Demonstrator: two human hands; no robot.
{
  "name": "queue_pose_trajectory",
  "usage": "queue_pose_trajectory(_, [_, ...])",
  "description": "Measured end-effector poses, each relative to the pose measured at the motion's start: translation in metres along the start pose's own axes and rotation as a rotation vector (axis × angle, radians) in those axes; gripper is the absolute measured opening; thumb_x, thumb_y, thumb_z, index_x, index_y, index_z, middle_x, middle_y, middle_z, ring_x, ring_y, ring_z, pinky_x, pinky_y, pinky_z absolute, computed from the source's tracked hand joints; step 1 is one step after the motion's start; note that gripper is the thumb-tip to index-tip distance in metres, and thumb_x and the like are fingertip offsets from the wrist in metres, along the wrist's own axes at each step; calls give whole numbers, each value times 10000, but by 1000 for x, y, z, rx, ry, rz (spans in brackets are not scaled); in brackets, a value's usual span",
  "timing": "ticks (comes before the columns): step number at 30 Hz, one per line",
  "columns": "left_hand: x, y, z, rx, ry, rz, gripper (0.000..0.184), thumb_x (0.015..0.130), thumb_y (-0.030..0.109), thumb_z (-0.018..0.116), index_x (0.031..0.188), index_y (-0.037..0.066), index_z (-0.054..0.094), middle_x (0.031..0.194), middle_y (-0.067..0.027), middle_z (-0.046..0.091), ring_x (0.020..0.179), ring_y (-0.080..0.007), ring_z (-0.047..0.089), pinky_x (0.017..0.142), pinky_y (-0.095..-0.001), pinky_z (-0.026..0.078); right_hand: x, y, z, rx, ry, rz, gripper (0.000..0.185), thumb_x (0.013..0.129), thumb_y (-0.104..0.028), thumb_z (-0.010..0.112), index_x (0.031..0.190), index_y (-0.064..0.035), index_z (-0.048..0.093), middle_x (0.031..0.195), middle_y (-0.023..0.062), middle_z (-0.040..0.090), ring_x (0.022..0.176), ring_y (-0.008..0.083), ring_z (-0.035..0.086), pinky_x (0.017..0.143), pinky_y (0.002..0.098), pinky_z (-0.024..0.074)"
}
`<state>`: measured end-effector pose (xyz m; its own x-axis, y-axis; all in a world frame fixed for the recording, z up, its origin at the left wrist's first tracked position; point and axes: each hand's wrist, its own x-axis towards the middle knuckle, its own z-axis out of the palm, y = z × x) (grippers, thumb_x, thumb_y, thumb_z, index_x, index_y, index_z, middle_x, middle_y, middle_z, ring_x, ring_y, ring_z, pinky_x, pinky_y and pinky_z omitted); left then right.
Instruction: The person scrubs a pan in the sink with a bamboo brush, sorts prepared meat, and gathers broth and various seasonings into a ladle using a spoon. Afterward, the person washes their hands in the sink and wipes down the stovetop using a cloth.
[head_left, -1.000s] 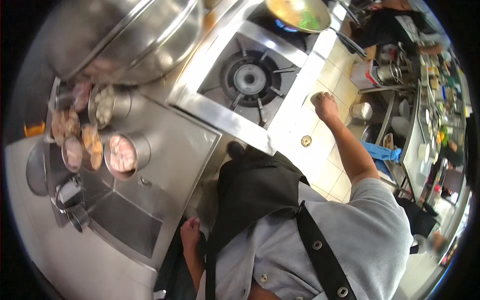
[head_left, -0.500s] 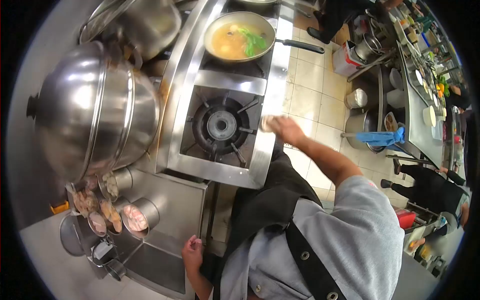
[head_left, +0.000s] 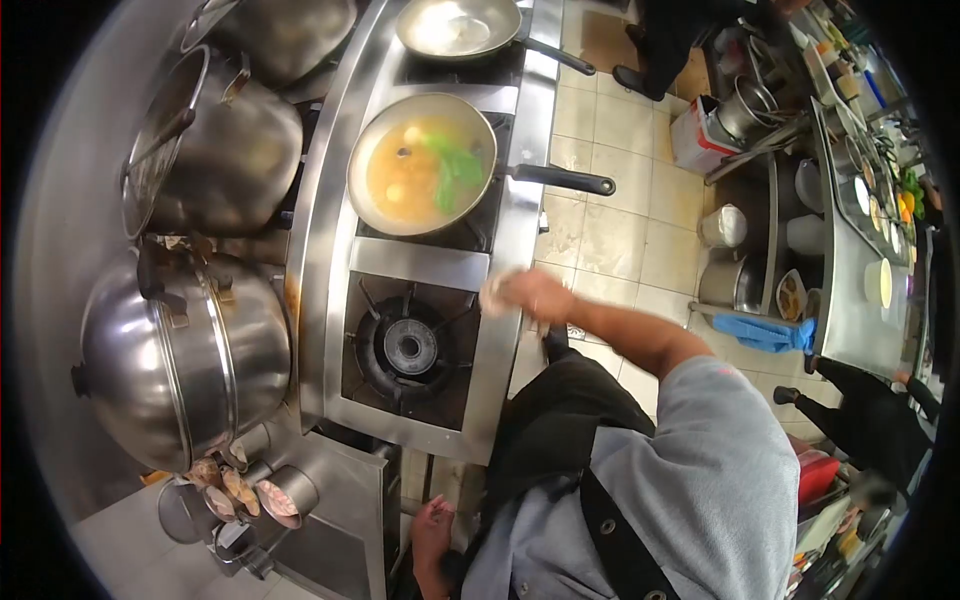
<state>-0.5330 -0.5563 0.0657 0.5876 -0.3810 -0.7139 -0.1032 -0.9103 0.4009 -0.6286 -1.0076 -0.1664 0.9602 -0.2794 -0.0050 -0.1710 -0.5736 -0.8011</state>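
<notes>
My right hand (head_left: 535, 297) is closed on a crumpled pale cloth (head_left: 492, 297), slightly smeared by motion. The cloth is at the right metal edge of the stove (head_left: 490, 350), beside a bare gas burner (head_left: 408, 345). Low in the view, my left hand (head_left: 432, 525) hangs near the stove's front corner, its fingers loosely bent and apart, nothing visible in them. Beyond the bare burner, a frying pan (head_left: 365, 200) rests on another burner. It contains orange-brown broth (head_left: 395, 190) with green leaves (head_left: 452, 172) and pale pieces. The pan's black handle (head_left: 565, 180) points right.
Another pan (head_left: 460, 28) stands farther along the stove. Large steel pots (head_left: 225, 140) and a domed steamer (head_left: 130, 350) line the left side. Below them, metal containers (head_left: 290, 490) hold raw-looking food. Co-workers (head_left: 870, 410) stand at right beside a counter (head_left: 845, 270).
The view has shifted, so the stove and pans sit lower and further left. More of the far pan shows. My right hand still holds the cloth at the stove's edge, now closer to the broth pan.
</notes>
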Motion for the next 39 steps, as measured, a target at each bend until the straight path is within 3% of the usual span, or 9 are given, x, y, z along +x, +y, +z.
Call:
queue_pose_trajectory(6, [-12,22,10,-61,21,44,432,855,224,659,1182,-44,569,969,-142,662,866,-185,641,775,-293,493,84,119,-162,-527,817,264,207,841,-132,510,1001,-39,602,923,225,612,853,410,581,779,493,455])
queue_pose_trajectory(10, [-16,5,11,-51,138,7,412,853,210,650,1164,-51,579,924,-141,671,845,-180,644,769,-291,495,50,124,-148,292,1317,394,290,894,-239,493,1008,-7,625,789,157,652,716,211,633,604,372,483])
queue_pose_trajectory(12, [-13,2,17,-65,174,19,403,854,209,643,1156,-51,584,906,-143,676,831,-184,646,763,-293,497,9,17,-152,586,967,690,349,934,-326,490,1055,-17,596,810,124,647,745,189,638,665,323,501])
queue_pose_trajectory(15, [-15,6,21,139,117,84,429,868,241,623,1145,-82,570,906,-135,666,835,-177,633,780,-284,483,-1,22,8,260,886,543,437,903,-277,549,1176,45,434,1100,264,534,1020,358,541,852,450,431])
queue_pose_trajectory(20, [-9,-12,40,-152,79,70,434,844,158,661,1185,-83,540,931,-102,666,848,-140,615,792,-264,476,-57,-48,97,188,786,385,428,854,-169,572,1187,55,424,1035,276,517,966,404,526,838,481,421])
queue_pose_trajectory(31, [-7,49,80,-40,129,-98,354,849,159,658,1116,-65,590,903,-126,679,835,-156,627,776,-270,476,87,141,-153,121,1154,277,296,794,-231,650,897,20,530,788,170,594,703,317,579,654,444,475])
queue_pose_trajectory(34, [23,62,107,44,97,17,274,864,170,623,1043,-37,616,872,-135,669,813,-190,628,764,-298,475,68,178,-60,1633,796,301,274,838,-215,625,1068,-76,574,986,85,589,913,184,583,814,328,485])
queue_pose_trajectory(37, [42,67,138,275,126,274,234,892,202,557,921,-21,618,826,-133,653,800,-213,622,724,-330,468,23,115,-73,765,804,94,302,797,-118,631,1081,-47,555,1076,130,557,1080,299,510,966,365,388])
queue_pose_trajectory(39, [46,67,154,303,-289,60,203,893,197,518,891,14,605,804,-96,659,803,-195,627,616,-319,462,32,136,-123,482,603,192,290,785,-100,631,1056,-30,557,1060,155,557,1049,322,523,947,375,401])
